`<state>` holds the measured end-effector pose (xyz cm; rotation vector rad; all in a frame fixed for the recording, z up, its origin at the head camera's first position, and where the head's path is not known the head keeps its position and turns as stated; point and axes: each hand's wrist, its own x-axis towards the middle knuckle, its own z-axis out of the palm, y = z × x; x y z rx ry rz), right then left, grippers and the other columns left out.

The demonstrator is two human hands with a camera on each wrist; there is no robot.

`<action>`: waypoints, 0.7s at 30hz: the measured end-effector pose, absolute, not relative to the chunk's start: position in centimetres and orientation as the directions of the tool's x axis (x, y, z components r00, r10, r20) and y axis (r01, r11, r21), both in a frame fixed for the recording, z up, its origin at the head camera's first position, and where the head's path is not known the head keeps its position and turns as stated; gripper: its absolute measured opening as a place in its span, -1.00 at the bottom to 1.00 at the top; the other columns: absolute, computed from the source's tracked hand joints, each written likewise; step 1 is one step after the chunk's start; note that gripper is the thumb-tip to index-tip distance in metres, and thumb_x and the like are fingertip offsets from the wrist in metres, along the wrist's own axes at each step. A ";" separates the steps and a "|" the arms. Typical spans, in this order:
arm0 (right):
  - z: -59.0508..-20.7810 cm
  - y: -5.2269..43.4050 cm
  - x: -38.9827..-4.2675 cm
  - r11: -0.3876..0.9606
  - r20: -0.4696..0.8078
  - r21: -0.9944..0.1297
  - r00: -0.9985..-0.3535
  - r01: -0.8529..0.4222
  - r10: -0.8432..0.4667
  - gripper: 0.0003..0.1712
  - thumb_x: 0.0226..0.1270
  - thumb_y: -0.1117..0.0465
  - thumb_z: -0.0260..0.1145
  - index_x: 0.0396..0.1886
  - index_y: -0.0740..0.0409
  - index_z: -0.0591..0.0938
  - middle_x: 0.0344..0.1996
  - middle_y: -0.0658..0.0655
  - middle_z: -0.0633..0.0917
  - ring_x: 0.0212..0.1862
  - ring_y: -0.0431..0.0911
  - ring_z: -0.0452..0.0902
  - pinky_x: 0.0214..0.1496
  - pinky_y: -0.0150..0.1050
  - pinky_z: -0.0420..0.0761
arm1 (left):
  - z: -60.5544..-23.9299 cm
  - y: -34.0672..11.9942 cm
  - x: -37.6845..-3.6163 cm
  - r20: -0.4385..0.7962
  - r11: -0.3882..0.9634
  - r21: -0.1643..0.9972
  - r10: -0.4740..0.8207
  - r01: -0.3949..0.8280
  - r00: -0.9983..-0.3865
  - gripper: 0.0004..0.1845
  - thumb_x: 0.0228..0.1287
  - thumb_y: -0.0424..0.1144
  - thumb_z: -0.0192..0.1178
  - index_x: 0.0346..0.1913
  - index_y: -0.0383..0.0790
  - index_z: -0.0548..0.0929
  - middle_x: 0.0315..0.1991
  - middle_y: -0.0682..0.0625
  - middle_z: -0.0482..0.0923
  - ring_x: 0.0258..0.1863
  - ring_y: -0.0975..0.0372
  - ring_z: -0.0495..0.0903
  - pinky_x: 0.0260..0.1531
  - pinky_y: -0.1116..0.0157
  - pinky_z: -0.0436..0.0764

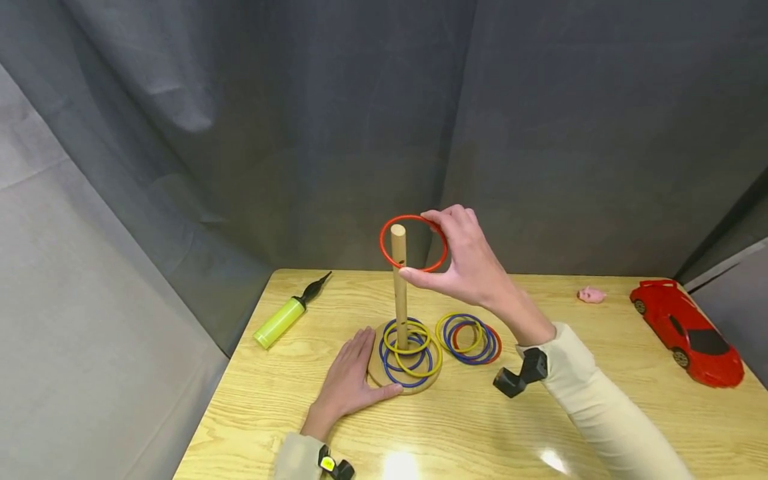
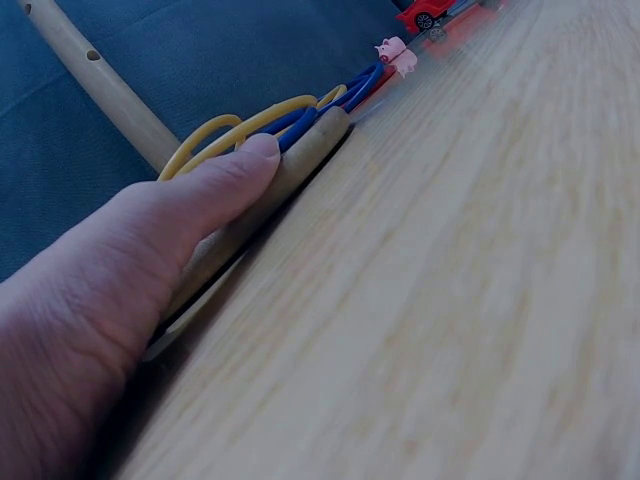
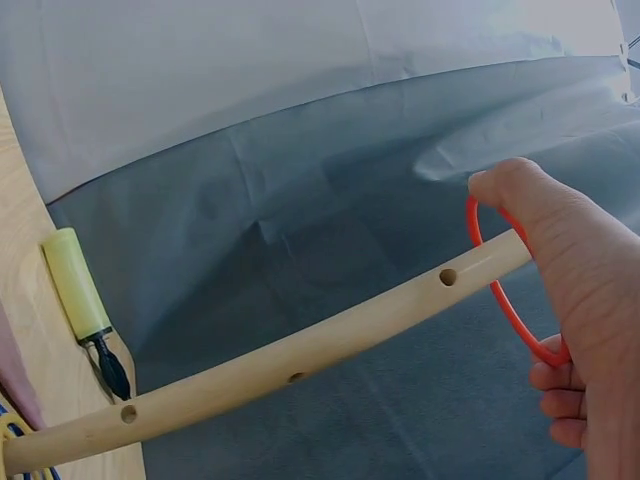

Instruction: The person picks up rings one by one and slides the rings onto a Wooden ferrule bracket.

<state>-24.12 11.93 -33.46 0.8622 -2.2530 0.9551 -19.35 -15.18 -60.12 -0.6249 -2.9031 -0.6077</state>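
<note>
The wooden table (image 1: pixel 600 427) fills the lower half of the head view, and near its middle stands the ring-toss stand, a round wooden base (image 1: pixel 377 371) with an upright wooden peg (image 1: pixel 399 287). I judge the work to be about halfway: several yellow and blue rings (image 1: pixel 411 353) already lie on the base around the foot of the peg, while a second small pile of loose rings (image 1: pixel 469 337), yellow, blue and red, lies flat on the table just to the right of the base, so these are left. The right hand (image 1: pixel 471 263) is in the centre of the frame, above the table, and it pinches a red ring (image 1: pixel 413 243) between thumb and fingers; the ring is around the very top of the peg, not yet lowered to the others. In the right wrist view the same ring circles the peg's tip, and the small holes drilled in the peg are visible. The left hand (image 1: pixel 351 383) lies flat on the table at lower centre, fingers straight, holding nothing, its thumb pressed against the edge of the base. At the right edge of the frame rests a red toy car (image 1: pixel 690 333), at the left part of the table a yellow-green hand pump (image 1: pixel 282 320) with black nozzle, and near the far edge, left of the car, a tiny pink pig figure (image 1: pixel 591 295).
</note>
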 end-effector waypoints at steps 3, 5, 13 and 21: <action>-33.9 11.7 -24.1 0.547 0.665 -0.423 -0.658 -0.722 -0.354 -0.02 -0.07 -0.24 0.67 0.27 0.18 0.58 -0.06 0.08 0.53 0.05 0.01 0.34 -0.03 -0.12 0.49 | -60.1 -15.2 -19.4 0.179 0.836 0.365 0.369 0.410 -0.912 0.41 0.04 0.75 0.05 0.70 -0.23 -0.03 0.70 -0.11 -0.02 0.68 0.07 -0.05 0.64 0.04 0.07; -34.2 11.6 -24.0 0.549 0.656 -0.426 -0.663 -0.719 -0.359 -0.02 -0.07 -0.24 0.67 0.27 0.18 0.58 -0.07 0.07 0.53 0.04 0.00 0.34 -0.04 -0.12 0.49 | -60.2 -15.2 -19.4 0.176 0.837 0.366 0.367 0.407 -0.914 0.41 0.04 0.75 0.04 0.70 -0.23 -0.03 0.70 -0.10 -0.02 0.68 0.07 -0.06 0.64 0.05 0.06; -36.1 10.9 -24.0 0.553 0.638 -0.423 -0.669 -0.718 -0.381 0.01 -0.08 -0.28 0.66 0.27 0.21 0.55 -0.11 0.07 0.55 -0.04 -0.02 0.34 -0.06 -0.14 0.44 | -60.0 -15.1 -19.4 0.160 0.846 0.354 0.366 0.399 -0.917 0.42 0.03 0.77 0.01 0.70 -0.21 -0.05 0.70 -0.09 -0.03 0.69 0.08 -0.07 0.64 0.05 0.05; -39.1 10.5 -23.8 0.587 0.567 -0.442 -0.718 -0.678 -0.403 0.03 -0.07 -0.35 0.62 0.27 0.19 0.56 -0.07 0.07 0.56 0.00 -0.01 0.39 0.01 -0.07 0.47 | -59.8 -14.9 -19.2 0.156 0.847 0.352 0.367 0.399 -0.917 0.42 0.04 0.77 0.00 0.70 -0.24 -0.05 0.70 -0.11 -0.05 0.69 0.05 -0.07 0.64 0.03 0.03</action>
